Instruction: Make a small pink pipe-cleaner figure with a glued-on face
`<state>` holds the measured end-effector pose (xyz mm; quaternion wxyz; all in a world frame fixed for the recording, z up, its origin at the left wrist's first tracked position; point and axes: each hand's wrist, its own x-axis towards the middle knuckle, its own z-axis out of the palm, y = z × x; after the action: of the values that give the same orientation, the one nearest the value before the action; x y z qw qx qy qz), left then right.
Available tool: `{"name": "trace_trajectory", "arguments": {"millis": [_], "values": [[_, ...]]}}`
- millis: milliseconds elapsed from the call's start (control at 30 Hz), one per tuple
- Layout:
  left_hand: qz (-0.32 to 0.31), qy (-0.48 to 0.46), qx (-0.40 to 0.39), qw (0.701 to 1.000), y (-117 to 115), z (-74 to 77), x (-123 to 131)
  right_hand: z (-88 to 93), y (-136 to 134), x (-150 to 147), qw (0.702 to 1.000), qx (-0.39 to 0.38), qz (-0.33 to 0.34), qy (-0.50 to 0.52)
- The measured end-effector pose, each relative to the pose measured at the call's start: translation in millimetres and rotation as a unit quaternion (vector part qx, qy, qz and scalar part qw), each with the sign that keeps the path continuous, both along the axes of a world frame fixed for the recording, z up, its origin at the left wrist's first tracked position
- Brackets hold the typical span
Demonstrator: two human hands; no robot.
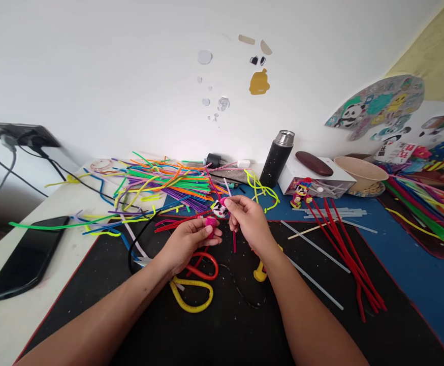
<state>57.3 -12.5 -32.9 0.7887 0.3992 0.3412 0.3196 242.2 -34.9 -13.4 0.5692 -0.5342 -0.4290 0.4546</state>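
Observation:
Above the black mat (237, 330), my right hand (248, 218) pinches a small black-and-white pipe cleaner figure (220, 209) with pink fuzzy parts. A thin dark-pink pipe cleaner stem (234, 242) shows below that hand. Close beside it, my left hand (193, 236) is closed on a pink fuzzy coil (210, 223) between thumb and fingers. I cannot tell whether the coil joins the figure. Beneath my left hand lie scissors with a red handle loop (216, 267) and a yellow handle loop (211, 300). A yellow tool (260, 273) is partly hidden by my right forearm.
Loose colourful pipe cleaners (161, 180) are heaped at the back. Red pipe cleaners (359, 269) and translucent sticks (317, 284) lie right. A black thermos (276, 160), a white box (288, 178) and a finished figure (301, 194) stand behind. A black phone (27, 256) lies left.

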Motion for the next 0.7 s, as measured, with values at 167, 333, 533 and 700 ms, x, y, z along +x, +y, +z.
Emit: {"name": "trace_trajectory", "arguments": {"millis": [167,333,533,700], "values": [[-0.005,0.004,0.024,1.000,-0.3,2.5,2.0,-0.3,1.1,1.1,1.000,0.000,-0.015,0.015],[-0.013,0.025,0.041,0.999,-1.0,3.0,1.5,-0.1,1.1,0.3,1.000,0.003,-0.005,0.008],[-0.016,0.056,0.059,0.997,-2.2,2.7,2.3,0.4,0.5,-0.4,1.000,0.002,-0.008,0.007],[-0.029,0.059,0.064,0.996,-3.1,1.6,1.2,0.3,0.3,-0.2,1.000,0.007,-0.002,0.005]]}}
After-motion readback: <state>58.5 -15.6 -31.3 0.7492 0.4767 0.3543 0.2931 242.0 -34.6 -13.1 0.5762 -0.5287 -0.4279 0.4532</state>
